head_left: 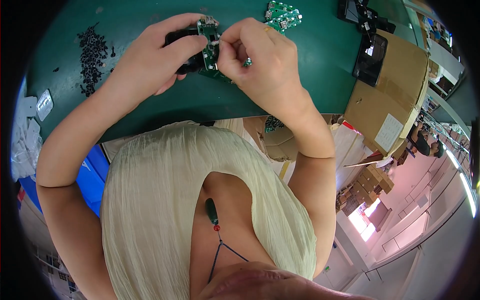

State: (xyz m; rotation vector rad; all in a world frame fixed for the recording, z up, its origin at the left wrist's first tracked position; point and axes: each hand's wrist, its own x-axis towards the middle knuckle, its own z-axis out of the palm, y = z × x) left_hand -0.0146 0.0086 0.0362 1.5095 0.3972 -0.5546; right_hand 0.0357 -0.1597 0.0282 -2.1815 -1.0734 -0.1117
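My left hand (160, 52) grips a rounded black plastic housing (192, 65) together with a narrow green circuit board (209, 57), thumb pressed on the board's face. The board stands up along the housing's right side, with small metal and white parts on it. From the right, my right hand (267, 62) pinches at the board's edge, fingertips together. A small whitish bit shows at those fingertips, too small to name. Below the hands, parts of other green boards (215, 75) lie on the green table (320, 65), partly hidden by my right hand.
Small black parts (91, 60) lie in a heap at the left. More circuit boards (284, 19) lie at the far side. Black housings (370, 60) and a cardboard box (397, 92) stand at the right. An open carton (282, 147) sits below the table's near edge. Another person (422, 142) is far right.
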